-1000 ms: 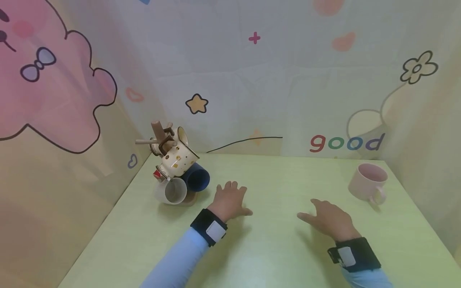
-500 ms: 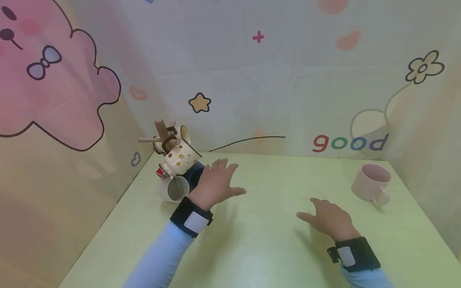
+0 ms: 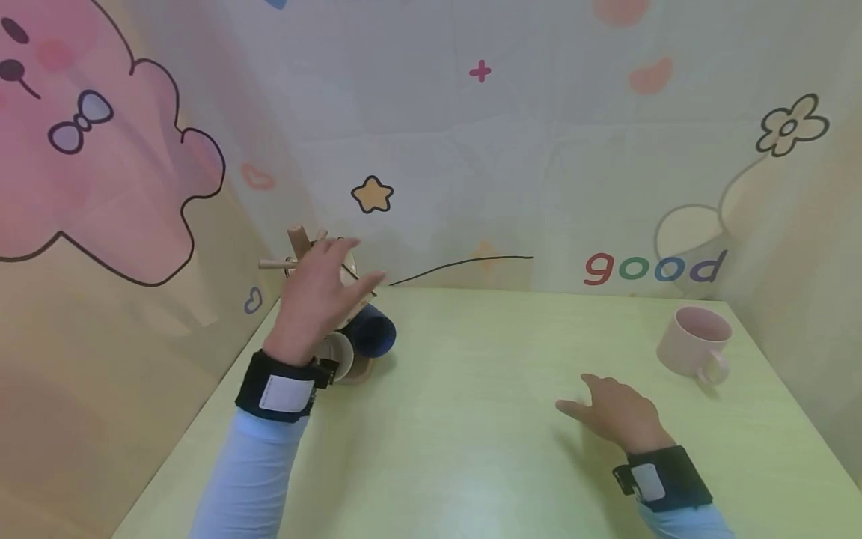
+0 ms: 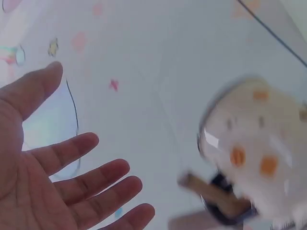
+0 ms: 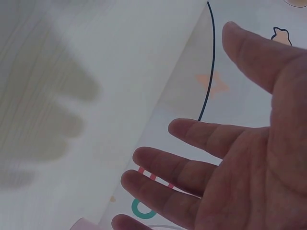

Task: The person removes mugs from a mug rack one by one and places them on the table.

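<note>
My left hand (image 3: 313,299) is raised in front of a wooden mug rack (image 3: 298,241) at the back left, its fingers spread and holding nothing. It covers much of the rack and its mugs in the head view. A cream mug with orange and brown marks (image 4: 259,143) hangs on a peg, blurred and apart from the fingers in the left wrist view. Lower on the rack are a dark blue mug (image 3: 374,331) and a whitish mug (image 3: 343,355), the latter partly hidden. My right hand (image 3: 616,412) hovers above the table with relaxed, parted fingers, holding nothing.
An upright pink mug (image 3: 687,348) stands at the right of the pale table (image 3: 485,419), its handle turned toward the front right. A printed cloth (image 3: 431,165) closes off the back and sides.
My left hand has moved left and up from the middle of the table to the mug rack, now covering part of it. The right hand has stayed nearly still.
</note>
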A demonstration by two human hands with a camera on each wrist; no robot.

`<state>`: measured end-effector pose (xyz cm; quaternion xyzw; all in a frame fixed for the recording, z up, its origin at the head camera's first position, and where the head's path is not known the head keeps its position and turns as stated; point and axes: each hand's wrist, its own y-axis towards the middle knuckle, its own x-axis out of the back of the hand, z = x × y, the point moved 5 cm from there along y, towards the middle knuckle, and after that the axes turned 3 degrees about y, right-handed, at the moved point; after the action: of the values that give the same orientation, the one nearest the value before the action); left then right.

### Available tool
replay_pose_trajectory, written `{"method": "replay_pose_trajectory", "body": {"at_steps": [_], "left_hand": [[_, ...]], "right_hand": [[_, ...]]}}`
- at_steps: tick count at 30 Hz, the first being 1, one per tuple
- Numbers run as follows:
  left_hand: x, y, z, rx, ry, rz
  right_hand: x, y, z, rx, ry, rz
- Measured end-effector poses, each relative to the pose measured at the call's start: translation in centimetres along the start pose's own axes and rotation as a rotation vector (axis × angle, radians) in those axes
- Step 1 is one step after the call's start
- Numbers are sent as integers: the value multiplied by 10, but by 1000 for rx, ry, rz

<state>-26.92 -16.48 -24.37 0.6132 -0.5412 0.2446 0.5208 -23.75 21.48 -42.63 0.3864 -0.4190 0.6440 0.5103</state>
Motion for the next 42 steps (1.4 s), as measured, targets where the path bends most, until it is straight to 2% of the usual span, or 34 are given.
{"method": "replay_pose_trajectory", "body": {"at_steps": [3,7,11,15,20,25,28,35,42], "left_hand": [[15,1,28,68,-10,-78],[25,2,65,158,28,-120],[25,5,95,233,87,-100],[20,8,114,263,110,-40],[13,11,125,288,110,47],[8,14,132,314,117,66],[7,15,135,317,134,54],[7,15,138,307,153,-16],[4,16,141,325,192,-57]], "right_hand": [[0,0,0,1,2,-1],[-1,0,0,-4,3,4],[-2,1,-1,-7,4,7],[-2,0,-1,-3,6,0],[-5,1,-3,1,19,-2],[-7,1,-5,-2,25,3],[-7,2,-5,1,25,1],[-8,3,-5,1,28,6],[-9,3,-5,-3,28,7]]}}
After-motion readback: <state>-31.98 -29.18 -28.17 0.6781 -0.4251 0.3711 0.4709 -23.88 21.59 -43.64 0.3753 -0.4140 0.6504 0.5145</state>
